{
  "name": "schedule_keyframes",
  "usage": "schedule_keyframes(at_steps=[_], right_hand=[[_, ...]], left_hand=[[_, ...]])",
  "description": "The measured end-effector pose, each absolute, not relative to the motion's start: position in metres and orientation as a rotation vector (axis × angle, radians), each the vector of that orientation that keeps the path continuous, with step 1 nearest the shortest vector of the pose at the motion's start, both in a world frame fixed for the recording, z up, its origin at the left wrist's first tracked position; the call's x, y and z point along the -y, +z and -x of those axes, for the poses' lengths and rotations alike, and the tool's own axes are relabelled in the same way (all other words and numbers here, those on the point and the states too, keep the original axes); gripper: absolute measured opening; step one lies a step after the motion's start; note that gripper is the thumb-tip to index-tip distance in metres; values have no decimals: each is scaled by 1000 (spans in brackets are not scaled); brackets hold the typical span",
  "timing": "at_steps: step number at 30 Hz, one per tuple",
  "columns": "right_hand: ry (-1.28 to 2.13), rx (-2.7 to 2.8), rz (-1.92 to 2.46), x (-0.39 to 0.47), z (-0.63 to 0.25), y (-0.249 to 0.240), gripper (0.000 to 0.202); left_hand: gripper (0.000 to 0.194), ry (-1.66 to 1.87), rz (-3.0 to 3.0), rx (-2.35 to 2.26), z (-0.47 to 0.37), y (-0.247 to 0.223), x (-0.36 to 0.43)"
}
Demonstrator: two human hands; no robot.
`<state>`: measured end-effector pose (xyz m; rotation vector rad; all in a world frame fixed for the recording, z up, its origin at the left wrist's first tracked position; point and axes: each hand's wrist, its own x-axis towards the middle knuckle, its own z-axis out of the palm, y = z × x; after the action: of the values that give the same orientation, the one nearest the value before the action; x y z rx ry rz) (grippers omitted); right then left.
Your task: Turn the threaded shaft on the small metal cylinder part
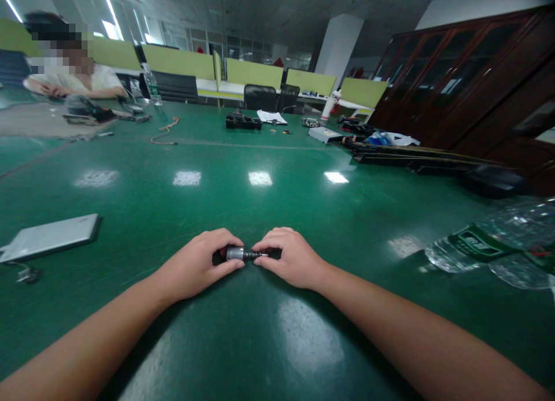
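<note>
The left hand (203, 262) is holding a small grey cylinder (235, 253) between thumb and fingers, just above or on the green table (217, 199), near its close edge. A dark ribbed shaft (249, 255) is sticking out of the cylinder toward the right hand (295, 256). The right hand is curling narrowly around the shaft's thin bright end, though the part is too small in the view to tell whether its fingertips are gripping it. Both forearms are reaching in from the lower corners. Well to the left, a silver slab (54, 237) is lying flat, with a small dark piece (28, 274) just beside it. On the right, clear bottles (481, 245) with green labels are lying on their sides. Farther back, a pinkish cord (165, 136) is trailing over the table, and a black tray (243, 121) is sitting beside white papers (272, 117). A silver box (324, 135) is resting near long dark strips (403, 156) at the right. At the far left, a person (73, 71) is sitting with forearms on the table, near an upright bottle (151, 83).
</note>
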<state>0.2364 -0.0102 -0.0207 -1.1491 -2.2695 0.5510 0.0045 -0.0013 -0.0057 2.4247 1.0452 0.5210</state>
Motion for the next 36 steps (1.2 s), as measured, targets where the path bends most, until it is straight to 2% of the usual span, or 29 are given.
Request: schedule_keyframes(at_steps=[18,24,36], right_hand=[[550,2282,1121,13,-235,-18,14],[527,2324,1082,14,-235,-18,15],[464,2343,1054,17,-235,-18,11]], left_hand=[[21,552,-2470,-1027,-10,-7,7],[27,566,-2464,-1014,-14,-5,9],[23,557,-2478,-1015,-16,-5,10]])
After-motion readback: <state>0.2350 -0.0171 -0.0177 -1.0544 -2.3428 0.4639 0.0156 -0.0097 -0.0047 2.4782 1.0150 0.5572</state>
